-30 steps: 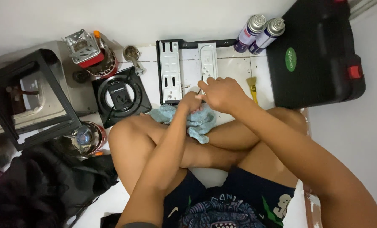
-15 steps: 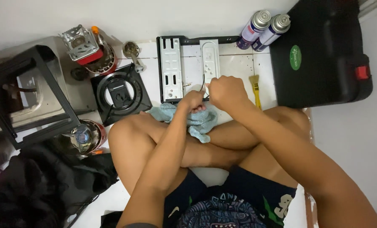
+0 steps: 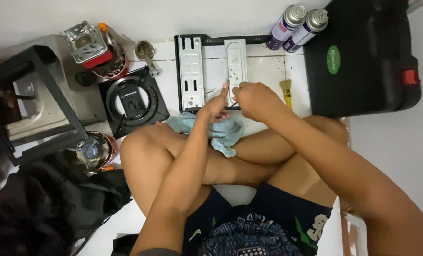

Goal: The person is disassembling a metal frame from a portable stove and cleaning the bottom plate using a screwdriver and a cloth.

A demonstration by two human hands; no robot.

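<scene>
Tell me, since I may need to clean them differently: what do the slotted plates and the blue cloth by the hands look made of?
The slotted plates look like bare, dull-grey sheet metal: flat, with punched slots and folded edges. The blue cloth looks like soft towelling, crumpled and fuzzy, probably cotton or microfibre.

Black case (image 3: 363, 57) rightward (cans (image 3: 297, 21) beyond)

Two gas canisters (image 3: 297, 21), one paintbrush (image 3: 286, 90)
</scene>
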